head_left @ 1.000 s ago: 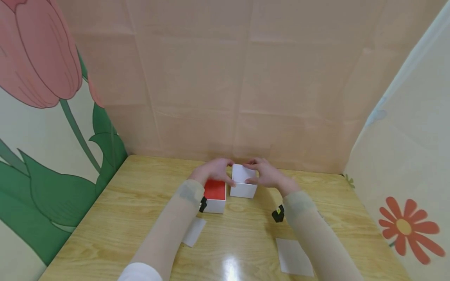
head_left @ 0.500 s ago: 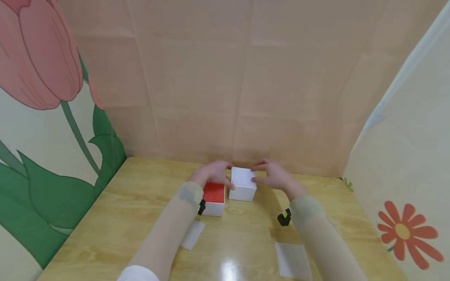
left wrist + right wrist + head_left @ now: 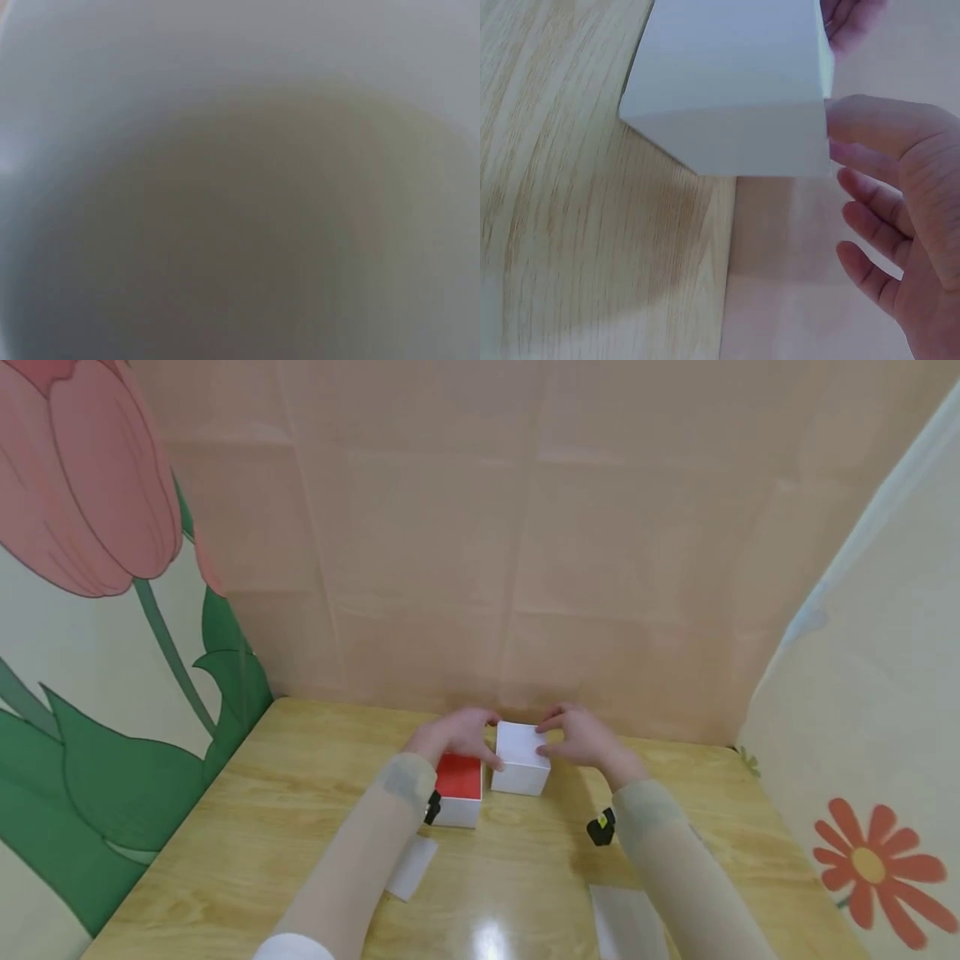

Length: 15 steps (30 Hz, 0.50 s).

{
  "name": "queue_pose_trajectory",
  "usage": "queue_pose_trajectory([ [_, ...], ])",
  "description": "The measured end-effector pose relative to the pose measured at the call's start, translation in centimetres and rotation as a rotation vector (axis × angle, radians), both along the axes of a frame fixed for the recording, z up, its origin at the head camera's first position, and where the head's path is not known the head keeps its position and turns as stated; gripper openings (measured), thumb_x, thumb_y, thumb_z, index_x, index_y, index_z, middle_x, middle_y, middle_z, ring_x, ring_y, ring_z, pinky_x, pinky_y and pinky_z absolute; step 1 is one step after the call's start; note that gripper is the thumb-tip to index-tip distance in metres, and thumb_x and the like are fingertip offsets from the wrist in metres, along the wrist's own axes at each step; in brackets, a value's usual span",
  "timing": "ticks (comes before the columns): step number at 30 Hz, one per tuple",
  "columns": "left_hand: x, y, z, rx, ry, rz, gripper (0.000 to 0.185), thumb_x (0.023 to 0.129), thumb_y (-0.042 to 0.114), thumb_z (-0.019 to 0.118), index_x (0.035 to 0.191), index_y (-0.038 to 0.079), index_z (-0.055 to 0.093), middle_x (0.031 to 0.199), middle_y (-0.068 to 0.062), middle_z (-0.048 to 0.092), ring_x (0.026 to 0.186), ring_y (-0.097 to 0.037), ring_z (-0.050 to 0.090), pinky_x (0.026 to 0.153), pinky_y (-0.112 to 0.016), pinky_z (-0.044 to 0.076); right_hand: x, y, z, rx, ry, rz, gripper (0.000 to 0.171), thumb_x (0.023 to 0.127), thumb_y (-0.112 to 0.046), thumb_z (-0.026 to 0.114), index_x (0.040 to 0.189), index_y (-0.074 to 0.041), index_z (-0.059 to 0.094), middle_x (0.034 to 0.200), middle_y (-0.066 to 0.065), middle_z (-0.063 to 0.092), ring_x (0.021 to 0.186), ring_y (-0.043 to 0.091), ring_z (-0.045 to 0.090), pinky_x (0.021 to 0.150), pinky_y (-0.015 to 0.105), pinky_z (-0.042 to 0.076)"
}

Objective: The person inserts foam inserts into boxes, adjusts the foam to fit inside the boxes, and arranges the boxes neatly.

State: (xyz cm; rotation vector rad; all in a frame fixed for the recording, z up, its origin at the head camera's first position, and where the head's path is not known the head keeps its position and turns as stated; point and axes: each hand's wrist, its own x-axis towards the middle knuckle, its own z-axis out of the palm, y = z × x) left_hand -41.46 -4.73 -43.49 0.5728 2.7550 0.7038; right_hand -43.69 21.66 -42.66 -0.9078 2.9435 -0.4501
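Note:
A white box (image 3: 521, 758) with a smooth white top stands at the back of the wooden table. My left hand (image 3: 456, 735) grips its left side, thumb at the near corner and fingers at the far one. At the right edge of the top, my right hand (image 3: 585, 743) touches with thumb and fingertips. Its lower fingers hang loosely apart from the box in the right wrist view, where left-hand fingertips (image 3: 851, 26) also show behind. A second white box with a red top (image 3: 459, 777) stands left of the first, partly hidden by the left wrist. Only blur fills the left wrist view.
One white card (image 3: 412, 867) lies partly under the left forearm, another white sheet (image 3: 628, 922) by the right forearm. A peach backdrop (image 3: 510, 568) rises behind the table (image 3: 300, 777). Flower-printed sheets flank both sides. Black devices (image 3: 602, 827) sit at the wrists.
My right hand has drawn back rightward, its fingers moving from over the white box's top to its right edge. The left hand keeps its place, and both boxes stay put.

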Motion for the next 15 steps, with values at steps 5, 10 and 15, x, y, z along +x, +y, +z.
queue_pose_trajectory([
  [5,-0.1,0.1,0.1,0.004,0.002,0.011,0.088,0.084,0.047,0.092,0.155,0.012,0.053,0.154,-0.007,0.058,0.133,-0.024,0.055,0.114,-0.045,0.048,-0.3,-0.6,0.3,0.028,0.042,0.03,0.033,0.088,-0.031,0.088,0.115,-0.013,0.084,0.132,0.013,0.067,0.123,0.038,0.058,0.107,0.059,0.048],
  [10,-0.4,-0.2,0.3,0.01,0.012,0.0,0.09,0.084,0.048,0.092,0.155,0.01,0.053,0.154,-0.007,0.057,0.135,-0.024,0.055,0.114,-0.043,0.048,-0.3,-1.5,0.9,0.033,0.067,0.052,0.032,0.089,-0.03,0.087,0.116,-0.013,0.084,0.13,0.014,0.069,0.122,0.038,0.061,0.107,0.058,0.049],
  [15,-0.5,-0.4,0.3,0.023,0.011,-0.011,0.09,0.083,0.047,0.093,0.154,0.009,0.054,0.154,-0.008,0.057,0.134,-0.025,0.056,0.114,-0.043,0.048,-0.3,-3.2,1.0,-0.029,0.085,0.092,0.026,0.093,-0.031,0.084,0.115,-0.017,0.085,0.119,0.007,0.073,0.114,0.032,0.064,0.101,0.052,0.052],
])
